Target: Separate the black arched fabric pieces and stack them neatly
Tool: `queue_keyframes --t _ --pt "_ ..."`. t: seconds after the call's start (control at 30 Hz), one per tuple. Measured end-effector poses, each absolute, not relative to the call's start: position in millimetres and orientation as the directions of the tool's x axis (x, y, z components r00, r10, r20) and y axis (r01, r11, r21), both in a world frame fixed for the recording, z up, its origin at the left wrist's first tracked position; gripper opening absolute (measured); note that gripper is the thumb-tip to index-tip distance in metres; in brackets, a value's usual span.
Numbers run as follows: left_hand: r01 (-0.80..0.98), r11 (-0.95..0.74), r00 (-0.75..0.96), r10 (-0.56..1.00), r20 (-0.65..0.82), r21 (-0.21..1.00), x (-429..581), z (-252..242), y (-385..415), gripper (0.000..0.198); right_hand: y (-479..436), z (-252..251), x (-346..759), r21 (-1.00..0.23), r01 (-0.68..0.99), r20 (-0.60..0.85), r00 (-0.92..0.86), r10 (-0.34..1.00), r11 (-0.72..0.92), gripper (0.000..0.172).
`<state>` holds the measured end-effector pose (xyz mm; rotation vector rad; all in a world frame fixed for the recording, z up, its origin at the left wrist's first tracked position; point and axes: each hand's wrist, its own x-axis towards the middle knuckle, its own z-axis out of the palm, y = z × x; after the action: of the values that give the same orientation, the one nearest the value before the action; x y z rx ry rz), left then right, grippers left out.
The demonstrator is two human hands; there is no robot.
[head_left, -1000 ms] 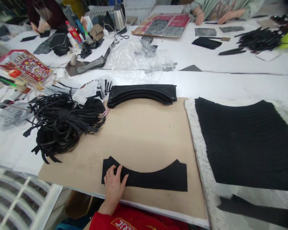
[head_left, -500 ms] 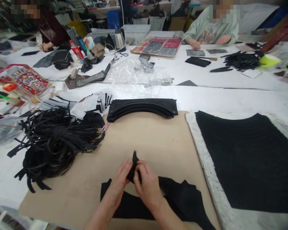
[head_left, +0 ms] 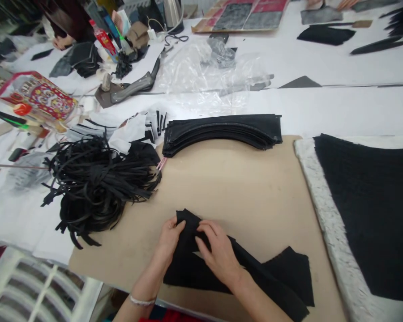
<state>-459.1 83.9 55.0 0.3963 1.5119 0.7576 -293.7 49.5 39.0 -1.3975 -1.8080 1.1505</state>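
Left hand clamped on the upper left corner of a black piece, thumb on top; fingers behind it mostly hidden. Right hand at the same piece's upper edge, thumb and forefinger tips with a gap between them; the other fingertips are obscured, so whether this grip pinches the material cannot be told. From the hands the piece slants down to the right, its middle covered by the right hand and forearm. It crosses a second black piece, lying on the tan board near its front edge; the exact overlap is hard to read, black on black. Board bare between the hands and a stack of curved black pieces at its far edge: open room ahead. Left side tighter: a tangle of black strips spills over the board's edge, single ends hard to separate. Right, a pale slab borders the board; the black sheet on it runs out of frame. Beyond the stack, a bare white band of tabletop, then crumpled clear plastic. Across, a co-worker's hand is blurred; other hands at upper right are cut by the frame's top.
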Motion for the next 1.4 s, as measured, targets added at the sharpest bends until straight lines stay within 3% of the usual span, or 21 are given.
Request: queue_keyframes --t 0.13,0.23,0.3,0.37,0.53,0.77,0.9,1.0,1.17,1.27,1.33,1.4 --pt "-0.027 0.621 0.056 0.783 -0.619 0.783 -461 83 101 0.027 73 31 -251 -0.911 0.341 -0.329 -0.252 0.91 -0.234 0.047" --pt "0.136 0.535 0.23 0.802 -0.552 0.834 -462 115 117 0.028 100 39 -231 -0.854 0.117 -0.481 -0.55 0.683 -0.508 0.067" --pt "0.183 0.486 0.235 0.822 -0.518 0.855 -463 131 126 0.029 112 49 -224 -0.765 0.005 -0.438 -0.737 0.515 -0.644 0.064" --pt "0.212 0.428 0.157 0.873 -0.463 0.879 -466 138 136 0.026 113 56 -218 -0.695 -0.019 -0.41 -0.811 0.418 -0.719 0.056" --pt "0.024 0.48 0.045 0.876 -0.48 0.877 -488 121 155 0.028 80 49 -189 -0.584 0.094 -0.555 -0.771 0.312 -0.806 0.037" --pt "-0.122 0.581 0.008 0.811 -0.585 0.805 -519 82 163 0.041 74 47 -125 -0.618 0.249 -0.676 -0.651 0.344 -0.746 0.032" --pt "0.015 0.581 -0.058 0.813 -0.579 0.814 -520 47 167 0.046 111 50 -99 -0.729 0.52 -0.685 -0.545 0.484 -0.446 0.023" --pt "0.181 0.497 -0.124 0.868 -0.482 0.849 -515 19 177 0.048 146 40 -84 -0.587 0.796 -0.673 -0.378 0.635 -0.147 0.016" --pt "0.351 0.444 -0.227 0.895 -0.385 0.824 -504 1 181 0.052 178 27 -72 -0.349 0.936 -0.481 -0.146 0.865 -0.036 0.024" --pt "0.679 0.303 -0.326 0.941 -0.095 0.669 -490 8 166 0.056 160 28 -74 -0.239 0.971 -0.253 -0.054 0.966 -0.008 0.023" --pt "0.887 0.13 -0.207 0.97 0.129 0.444 -479 10 152 0.049 135 25 -78 -0.211 0.977 -0.09 0.01 0.996 -0.029 0.021" --pt "0.952 -0.058 0.003 0.984 0.18 0.3 -469 6 137 0.042 105 18 -82 -0.226 0.971 0.014 0.08 0.997 -0.075 0.026"
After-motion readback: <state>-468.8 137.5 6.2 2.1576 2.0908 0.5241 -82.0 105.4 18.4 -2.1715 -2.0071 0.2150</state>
